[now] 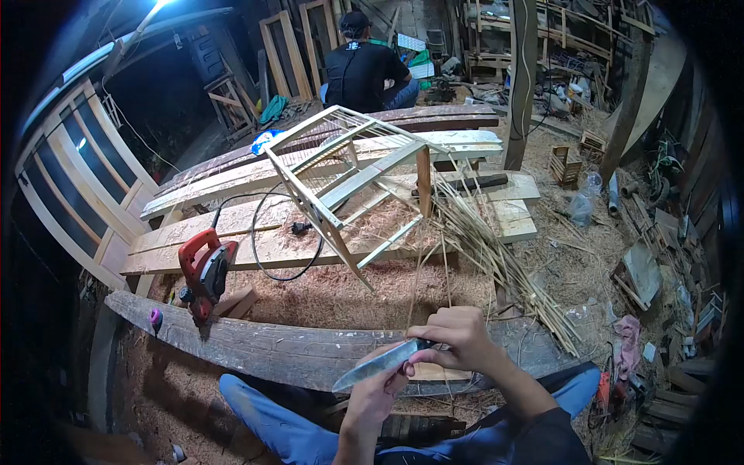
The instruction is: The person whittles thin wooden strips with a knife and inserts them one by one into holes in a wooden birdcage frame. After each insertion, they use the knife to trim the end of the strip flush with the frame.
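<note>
The person sits low at a dark, weathered plank (pixel 256 346), knees spread in blue trousers (pixel 271 418), with the right hand (pixel 459 338) closed around the handle of a knife (pixel 378 365). Its broad blade points out to the left, lying across just above the left hand (pixel 380 394), whose fingers are curled beneath it; whether they pinch anything I can't tell from here. A thin strip (pixel 413 304) rises beside the hands toward the far boards. Beyond the plank, a slatted wooden frame (pixel 360 180) stands tilted on pale boards (pixel 217 226) strewn with shavings, and a loose bundle of thin sticks (pixel 496 260) slants down from beside it on the right. Over to the left, a red electric planer (pixel 204 275) sits near a small purple object (pixel 156 316) on the plank. At the back, another person (pixel 363 71) in a black shirt and cap is turned away, low beside the far timbers.
</note>
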